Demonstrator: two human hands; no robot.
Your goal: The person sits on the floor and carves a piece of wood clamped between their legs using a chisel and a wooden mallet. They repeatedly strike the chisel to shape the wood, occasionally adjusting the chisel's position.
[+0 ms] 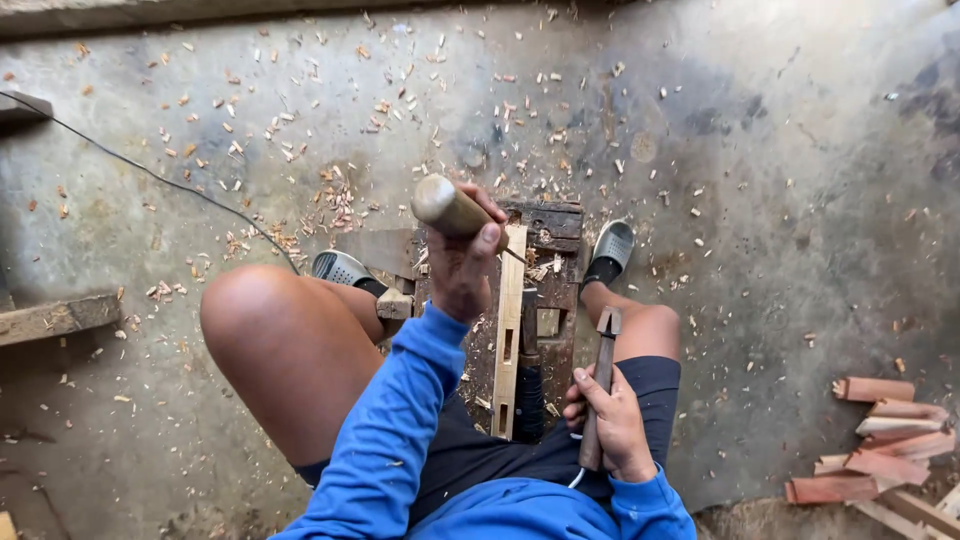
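Pale wood forms the long strip [510, 330] at the centre of the view, lying lengthwise from twelve to six o'clock on a dark, worn wooden block [552, 260] between the seated person's knees; two rectangular slots are cut into its lower half. The left hand [466, 262], at eleven o'clock of the strip, has its grip wrapped fully around the handle of a wooden mallet [447, 205], whose rounded light end points toward ten o'clock above the block. The right hand [610, 420], at four o'clock of the strip and resting on the thigh, is closed around the wooden handle of a chisel [598, 390], which stands nearly upright with its metal end toward twelve o'clock, just beside the strip but not touching it. Blue sleeves cover both forearms, and dark shorts cover the lap. A grey shoe [340, 268] lies at nine o'clock of the block and a second grey shoe [612, 245] at two o'clock. Wood chips [340, 200] are scattered over the concrete floor [800, 250], densest toward twelve o'clock. A thin black cable [150, 172] crosses the floor at ten o'clock, and a stack of reddish wooden offcuts [880, 440] lies at four o'clock, well apart from the hands.
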